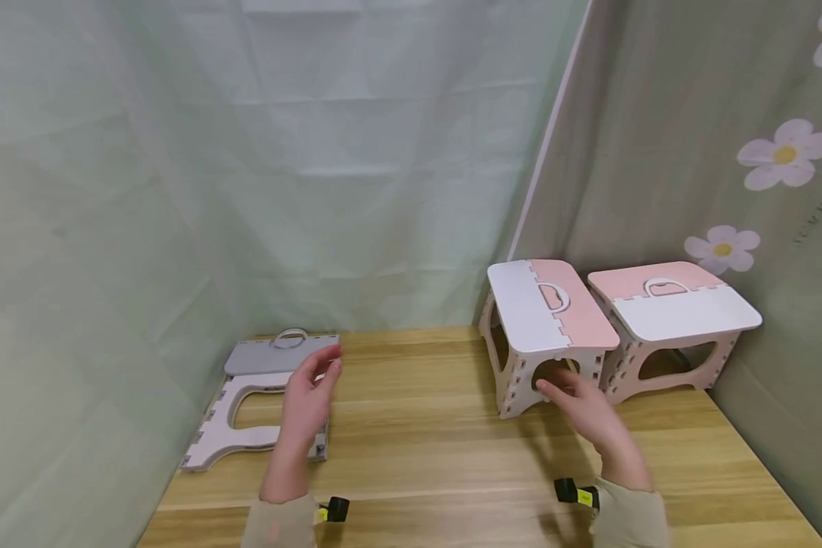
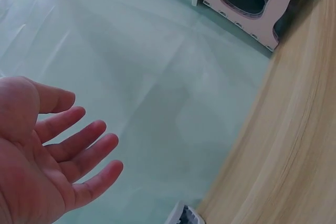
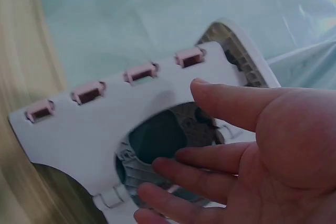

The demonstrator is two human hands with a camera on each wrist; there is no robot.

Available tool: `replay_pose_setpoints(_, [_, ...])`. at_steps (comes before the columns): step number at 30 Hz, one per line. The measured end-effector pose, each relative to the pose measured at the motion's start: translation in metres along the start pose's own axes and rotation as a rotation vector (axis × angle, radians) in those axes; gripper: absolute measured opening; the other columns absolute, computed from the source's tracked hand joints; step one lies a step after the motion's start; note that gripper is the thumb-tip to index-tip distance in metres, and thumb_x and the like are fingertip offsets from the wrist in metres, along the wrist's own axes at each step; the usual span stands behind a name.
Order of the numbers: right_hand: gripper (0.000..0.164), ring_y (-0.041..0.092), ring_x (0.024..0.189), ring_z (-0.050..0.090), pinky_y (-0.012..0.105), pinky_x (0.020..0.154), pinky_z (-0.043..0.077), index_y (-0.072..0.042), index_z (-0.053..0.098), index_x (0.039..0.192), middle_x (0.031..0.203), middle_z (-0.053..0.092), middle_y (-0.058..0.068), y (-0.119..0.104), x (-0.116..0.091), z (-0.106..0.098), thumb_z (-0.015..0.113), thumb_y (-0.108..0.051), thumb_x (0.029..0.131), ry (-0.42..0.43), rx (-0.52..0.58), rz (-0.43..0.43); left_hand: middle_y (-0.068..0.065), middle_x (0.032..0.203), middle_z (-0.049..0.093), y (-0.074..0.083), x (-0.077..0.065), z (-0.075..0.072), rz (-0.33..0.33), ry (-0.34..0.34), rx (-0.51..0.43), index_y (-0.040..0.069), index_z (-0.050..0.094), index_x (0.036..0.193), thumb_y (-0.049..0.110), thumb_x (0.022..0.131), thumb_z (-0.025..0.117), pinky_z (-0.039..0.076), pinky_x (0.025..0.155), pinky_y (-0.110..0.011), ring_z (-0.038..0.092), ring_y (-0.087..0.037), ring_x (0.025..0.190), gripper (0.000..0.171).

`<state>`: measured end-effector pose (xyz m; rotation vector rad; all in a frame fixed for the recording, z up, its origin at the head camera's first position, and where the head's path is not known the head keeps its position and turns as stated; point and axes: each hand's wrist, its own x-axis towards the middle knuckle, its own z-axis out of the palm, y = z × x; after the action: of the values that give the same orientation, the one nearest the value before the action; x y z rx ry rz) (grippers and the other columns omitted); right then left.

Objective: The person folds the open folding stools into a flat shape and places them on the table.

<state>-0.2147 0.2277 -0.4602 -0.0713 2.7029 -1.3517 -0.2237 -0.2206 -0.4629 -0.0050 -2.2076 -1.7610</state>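
My left hand (image 1: 306, 392) is raised over the right side of a folded grey and white step stool (image 1: 284, 356), its fingers loosely bent with nothing between them. In the left wrist view the palm and relaxed fingers (image 2: 89, 150) show against the curtain. On the right, my right hand (image 1: 578, 403) is at the end panel of an unfolded pink and white folding stool (image 1: 530, 304). Its fingers reach toward the oval opening in that panel, with the thumb (image 3: 226, 98) apart from them. The stool stands upright on its legs, carry handle on top.
A second unfolded pink and white stool (image 1: 692, 312) stands close beside the first, at the right. All sit on a wood-grain tabletop (image 1: 411, 426). A pale green curtain (image 1: 356, 190) closes off the back and left; a flowered curtain (image 1: 630, 152) hangs at the right.
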Motion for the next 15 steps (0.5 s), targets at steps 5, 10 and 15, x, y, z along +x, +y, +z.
replay_pose_setpoints(5, [0.073,0.051,0.140,0.049,0.060,0.110,0.046,0.010,0.040,0.157,0.158,0.045,0.033,-0.005,0.006,0.012,0.062,-0.042,0.110,-0.019,0.040,-0.039,-0.017,0.135,0.069,0.001,-0.001,0.000,-0.023,-0.019,0.015,-0.001,0.064,0.141,0.011,0.110,0.062,0.049,0.096,-0.015,0.062,-0.017,0.121,0.033])
replay_pose_setpoints(10, [0.076,0.052,0.139,0.048,0.060,0.107,0.048,0.012,0.035,0.159,0.159,0.041,0.036,-0.006,0.007,0.022,0.062,-0.039,0.110,-0.048,0.058,-0.030,-0.020,0.134,0.068,0.002,-0.002,0.000,-0.020,-0.031,0.013,0.000,0.064,0.140,0.012,0.111,0.061,0.049,0.096,-0.015,0.064,-0.022,0.121,0.032])
replay_pose_setpoints(15, [0.081,0.052,0.138,0.050,0.059,0.105,0.050,0.013,0.032,0.159,0.159,0.041,0.037,-0.007,0.007,0.028,0.063,-0.042,0.109,-0.047,0.061,-0.022,-0.024,0.132,0.068,0.001,-0.002,0.003,-0.005,-0.040,0.001,-0.003,0.064,0.139,0.009,0.111,0.060,0.050,0.095,-0.016,0.066,-0.022,0.116,0.031])
